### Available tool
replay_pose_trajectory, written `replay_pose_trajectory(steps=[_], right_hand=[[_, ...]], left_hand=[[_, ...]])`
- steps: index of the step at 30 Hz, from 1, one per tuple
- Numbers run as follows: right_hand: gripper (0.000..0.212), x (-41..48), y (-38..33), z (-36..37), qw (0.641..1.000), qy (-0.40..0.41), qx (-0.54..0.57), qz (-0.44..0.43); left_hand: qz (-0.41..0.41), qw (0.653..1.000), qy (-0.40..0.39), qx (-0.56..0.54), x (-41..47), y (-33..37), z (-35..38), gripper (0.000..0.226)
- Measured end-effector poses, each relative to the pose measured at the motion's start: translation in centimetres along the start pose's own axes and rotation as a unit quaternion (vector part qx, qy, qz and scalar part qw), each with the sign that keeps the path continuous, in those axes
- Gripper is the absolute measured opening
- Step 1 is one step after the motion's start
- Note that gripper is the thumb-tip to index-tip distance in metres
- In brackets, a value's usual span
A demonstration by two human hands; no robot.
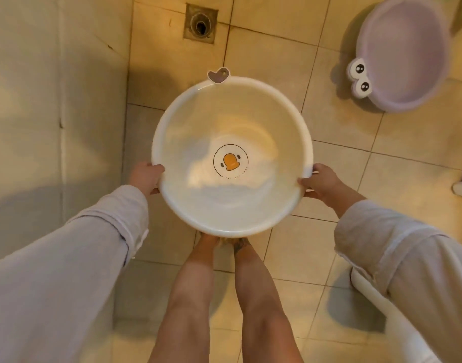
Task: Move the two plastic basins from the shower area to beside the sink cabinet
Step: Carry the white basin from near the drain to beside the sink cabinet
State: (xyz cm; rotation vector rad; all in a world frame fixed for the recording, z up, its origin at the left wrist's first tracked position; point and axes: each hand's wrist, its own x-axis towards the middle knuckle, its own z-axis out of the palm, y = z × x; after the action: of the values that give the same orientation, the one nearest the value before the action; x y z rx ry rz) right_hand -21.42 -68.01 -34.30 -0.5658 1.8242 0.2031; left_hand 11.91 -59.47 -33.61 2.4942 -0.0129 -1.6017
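Observation:
A round white basin with a duck picture in its bottom and a heart-shaped tab on its far rim hangs level above the tiled floor, over my feet. My left hand grips its left rim and my right hand grips its right rim. The basin looks empty. A purple basin with two cartoon eyes on its rim stands at the upper right, tilted up on its edge, apart from both hands.
A floor drain lies ahead of the white basin. A pale wall or panel runs down the left side. A white fixture edge sits at the lower right under my right sleeve. My bare legs stand below the basin.

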Motion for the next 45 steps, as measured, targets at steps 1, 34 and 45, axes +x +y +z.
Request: replay_pose_trajectory(steps=[1,34,45], right_hand=[[0.047,-2.4,0.4,-0.6,1.0,-0.004,0.008,-0.002],[0.043,-36.2,8.9,-14.3,0.921,0.033,0.369,-0.125],[0.049,-41.7,17.7,-9.6,0.727,0.119,0.668,-0.107]], left_hand=[[0.007,1.0,0.012,0.0,-2.1,-0.4,-1.1,0.04],[0.153,0.977,-0.058,-0.134,-36.7,2.3,-10.4,0.045],[0.237,0.946,-0.195,0.101,-39.7,9.8,-6.2,0.038]])
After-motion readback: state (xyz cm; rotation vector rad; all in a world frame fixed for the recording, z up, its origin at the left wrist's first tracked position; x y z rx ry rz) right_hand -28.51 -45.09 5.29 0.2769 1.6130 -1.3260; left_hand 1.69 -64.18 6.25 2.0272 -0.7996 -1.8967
